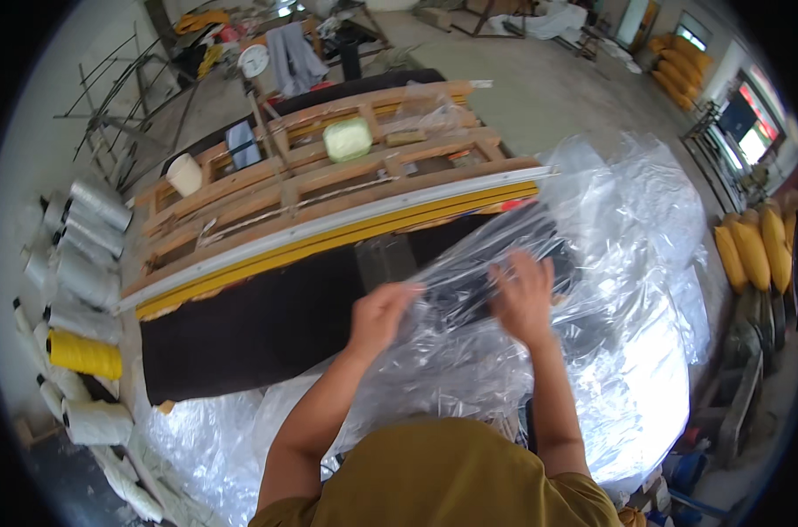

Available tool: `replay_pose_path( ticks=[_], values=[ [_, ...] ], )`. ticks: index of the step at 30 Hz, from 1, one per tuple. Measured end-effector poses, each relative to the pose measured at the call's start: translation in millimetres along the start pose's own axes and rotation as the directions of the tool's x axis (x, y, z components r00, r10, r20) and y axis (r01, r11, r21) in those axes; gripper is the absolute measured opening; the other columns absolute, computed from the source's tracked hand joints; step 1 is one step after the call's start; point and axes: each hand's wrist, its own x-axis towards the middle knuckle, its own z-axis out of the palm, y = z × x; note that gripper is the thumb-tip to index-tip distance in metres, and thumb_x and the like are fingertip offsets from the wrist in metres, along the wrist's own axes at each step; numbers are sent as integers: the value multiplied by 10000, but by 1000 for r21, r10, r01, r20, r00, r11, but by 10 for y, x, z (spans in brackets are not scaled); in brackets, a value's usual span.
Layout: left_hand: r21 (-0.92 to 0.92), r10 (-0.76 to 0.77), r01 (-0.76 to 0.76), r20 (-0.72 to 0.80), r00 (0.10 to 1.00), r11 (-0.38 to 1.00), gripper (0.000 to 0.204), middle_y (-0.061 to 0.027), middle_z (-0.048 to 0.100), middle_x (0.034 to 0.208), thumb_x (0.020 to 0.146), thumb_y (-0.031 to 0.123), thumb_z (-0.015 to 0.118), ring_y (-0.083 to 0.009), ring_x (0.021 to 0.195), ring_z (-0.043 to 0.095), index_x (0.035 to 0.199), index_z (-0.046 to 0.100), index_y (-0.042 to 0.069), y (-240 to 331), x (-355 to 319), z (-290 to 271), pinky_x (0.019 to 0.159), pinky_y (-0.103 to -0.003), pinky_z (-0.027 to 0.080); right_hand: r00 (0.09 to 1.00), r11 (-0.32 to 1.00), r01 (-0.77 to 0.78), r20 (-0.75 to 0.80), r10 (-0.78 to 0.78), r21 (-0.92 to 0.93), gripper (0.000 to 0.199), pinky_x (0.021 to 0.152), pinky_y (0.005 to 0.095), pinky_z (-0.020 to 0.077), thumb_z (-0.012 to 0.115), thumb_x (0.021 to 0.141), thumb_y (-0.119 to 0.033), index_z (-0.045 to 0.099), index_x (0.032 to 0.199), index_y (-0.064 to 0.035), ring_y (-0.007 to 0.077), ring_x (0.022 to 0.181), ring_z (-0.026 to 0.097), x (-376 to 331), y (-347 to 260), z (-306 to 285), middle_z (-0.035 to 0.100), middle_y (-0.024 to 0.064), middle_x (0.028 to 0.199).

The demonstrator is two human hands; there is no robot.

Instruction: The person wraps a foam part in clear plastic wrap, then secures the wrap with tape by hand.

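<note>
A clear plastic sheet [631,255] is bunched on the right and runs in creases across the front of the workbench. My left hand [383,314] is closed, pinching the sheet's edge above a long black fabric-like panel [241,325]. To its right, my right hand [523,297] lies on the sheet with its fingers apart, over the black panel's right end. Between the two hands the film is stretched in tight wrinkles. Part of the panel shows dark through the film, and more sheet hangs along the near side, close to my body.
Behind the panel runs a yellow and white rail [346,224], then a wooden slatted frame [328,184]. A pale green container [348,139] and a cream cup [184,175] stand on the frame. Thread cones [84,353] line the left; yellow bundles [754,249] sit at right.
</note>
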Motion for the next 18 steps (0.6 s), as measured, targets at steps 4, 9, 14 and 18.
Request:
replay_pose_path(
  ticks=[4,9,14,18],
  values=[
    [-701,-215,-176,-431,876,691,129,-74,605,771,899,191,563,-171,722,598,859,542,71,-335,-232,-577,739,-308,509,972,992,117,209,-106,-39,203,844,478,430,656,732,-179,584,911,-115,289,876,612,-520,718,69,629,67,792],
    [-270,-163,-226,-901,403,936,103,45,523,803,909,233,530,-75,733,482,934,549,135,-1021,-1185,-1929,667,-224,403,824,739,-542,428,372,400,158,514,340,476,609,847,-205,604,915,-63,279,542,594,-1033,274,126,595,85,585],
    [46,30,72,-977,212,996,197,12,488,819,943,241,492,-103,782,472,1018,529,63,-440,-1139,-1985,680,-228,397,898,829,-432,84,432,355,270,805,363,454,656,800,-165,602,1018,-15,261,948,586,-342,381,-41,625,127,995],
    [230,127,117,-819,560,966,230,11,486,773,951,246,485,-89,744,445,900,545,30,-300,-380,-2147,660,-227,399,988,997,-15,149,26,-73,548,958,500,339,605,806,-388,500,1205,-28,321,1227,392,270,411,372,447,153,1300]
  ],
)
